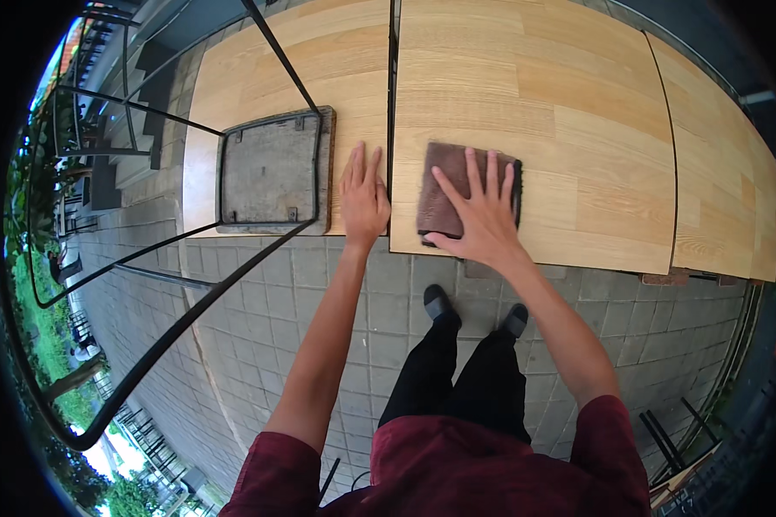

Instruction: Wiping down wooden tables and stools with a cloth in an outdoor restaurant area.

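Spread flat over a folded brown cloth [445, 187], my right hand [489, 216] presses it onto the wooden tabletop [582, 142]. The cloth is fuzzy with a dark edging, and part of it lies hidden under the palm. My left hand [365, 203] rests palm down on the neighbouring tabletop [355, 97], beside the dark gap between the two tables. It holds nothing, and its fingers point away from me. Just left of it, an upturned stool [268, 171] lies seat down, its black metal legs sticking up.
The stool's long black leg [200, 316] reaches out over the paved floor [265, 349] on the left. Another tabletop [718, 174] continues at the right. Part of a piece of furniture with dark legs [669, 439] shows at the lower right. Greenery [45, 291] lies beyond the paving.
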Action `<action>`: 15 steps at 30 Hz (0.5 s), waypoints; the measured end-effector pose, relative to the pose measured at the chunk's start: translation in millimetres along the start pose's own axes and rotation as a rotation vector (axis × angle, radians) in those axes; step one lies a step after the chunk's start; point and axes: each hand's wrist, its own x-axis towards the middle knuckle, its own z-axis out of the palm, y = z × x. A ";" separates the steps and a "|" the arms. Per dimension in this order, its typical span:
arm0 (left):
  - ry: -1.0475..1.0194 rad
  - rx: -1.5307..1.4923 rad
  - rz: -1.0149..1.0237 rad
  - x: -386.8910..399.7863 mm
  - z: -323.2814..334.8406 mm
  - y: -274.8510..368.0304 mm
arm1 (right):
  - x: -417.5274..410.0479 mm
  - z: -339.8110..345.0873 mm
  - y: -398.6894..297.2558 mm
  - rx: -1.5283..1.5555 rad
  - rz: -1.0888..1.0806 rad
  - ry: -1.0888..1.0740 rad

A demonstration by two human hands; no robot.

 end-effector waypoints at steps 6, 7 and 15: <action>-0.009 -0.031 -0.009 1.6 -2.5 -1.7 | 25.7 17.6 -33.9 0.059 -0.060 -0.034; -0.015 -0.049 -0.018 1.8 -2.4 -1.8 | 27.5 16.8 -32.1 0.081 -0.062 -0.047; 0.052 -0.291 -0.107 69.8 9.0 -7.0 | 108.9 16.7 15.7 0.050 0.019 0.053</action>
